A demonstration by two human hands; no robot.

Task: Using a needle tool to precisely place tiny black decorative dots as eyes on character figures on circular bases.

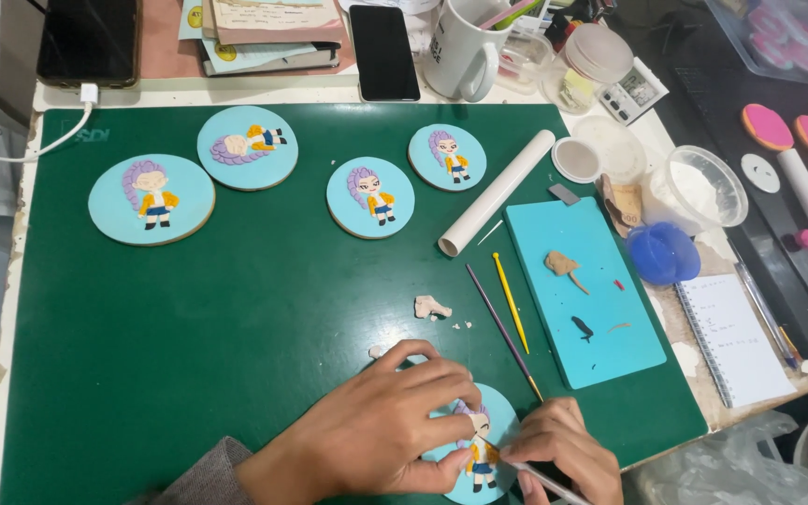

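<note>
Four finished figure cookies (371, 197) lie upper left. Fifth cookie (481, 446), bottom centre, partly decorated: left hand (381, 432) presses it flat, right hand (558, 449) pinches a thin tool (527, 467) at the figure's face.

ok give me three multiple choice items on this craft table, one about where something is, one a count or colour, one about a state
1. Where does the white rolling pin lie?
A. on the green mat
B. inside the mug
C. on the notebook

2. How many finished round figure discs lie apart from the hands?
A. two
B. four
C. six

3. What is the right hand doing?
A. resting empty
B. holding a thin tool at the disc
C. gripping the phone

Answers: 1 A, the pin lies slanted across the mat's upper right. 2 B, four blue discs sit along the top. 3 B, its fingers pinch the tool while the left hand steadies that disc.
</note>
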